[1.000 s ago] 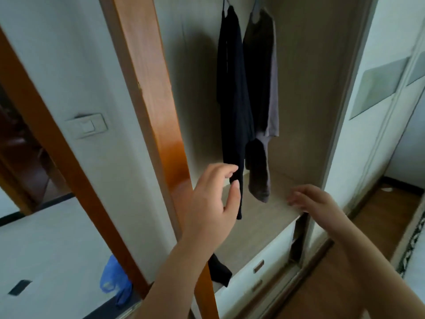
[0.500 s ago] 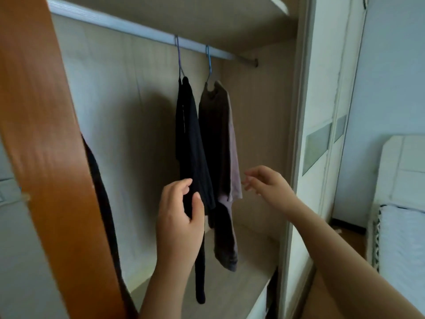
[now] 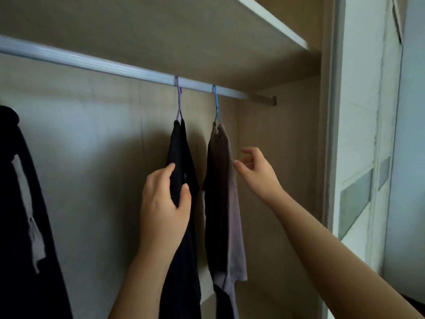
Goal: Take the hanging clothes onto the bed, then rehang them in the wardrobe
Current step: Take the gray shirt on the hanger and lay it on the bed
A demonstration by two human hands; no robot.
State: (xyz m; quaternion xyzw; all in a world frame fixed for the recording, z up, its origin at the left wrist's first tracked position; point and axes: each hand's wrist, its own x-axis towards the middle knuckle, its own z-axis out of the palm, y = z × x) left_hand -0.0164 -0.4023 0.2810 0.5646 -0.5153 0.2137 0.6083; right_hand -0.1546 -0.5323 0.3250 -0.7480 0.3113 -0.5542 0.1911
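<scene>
Black top (image 3: 181, 153) and grey-brown T-shirt (image 3: 219, 169) hang side by side, each on a wire hanger hooked over the wardrobe rail (image 3: 92, 63) well above both hands. The black one is on a purple hanger (image 3: 179, 97), the grey-brown one on a blue hanger (image 3: 215, 102).

The left hand (image 3: 164, 203) has the black top pinched partway down, thumb on the front of the cloth and fingers behind it. The right hand (image 3: 257, 171) is up beside the T-shirt's right edge, fingers loosely curled and holding nothing. From here I can't tell whether its fingertip touches the cloth or sits just beside it.

By the look of it this is the very start of the task: both garments are on the rail and nothing has gone to the bed yet. Next, each hand needs to climb from the cloth to the hanger above it, take the hook or neck, lift it clear of the rail and draw it out.

Above the rail runs a pale shelf (image 3: 264, 19), and behind the clothes is a light wood-grain back panel (image 3: 92, 157). Far to the left of the left hand hangs another dark garment (image 3: 13, 203). To the right of the right arm stands a white sliding door (image 3: 358, 157) with frosted panes.
</scene>
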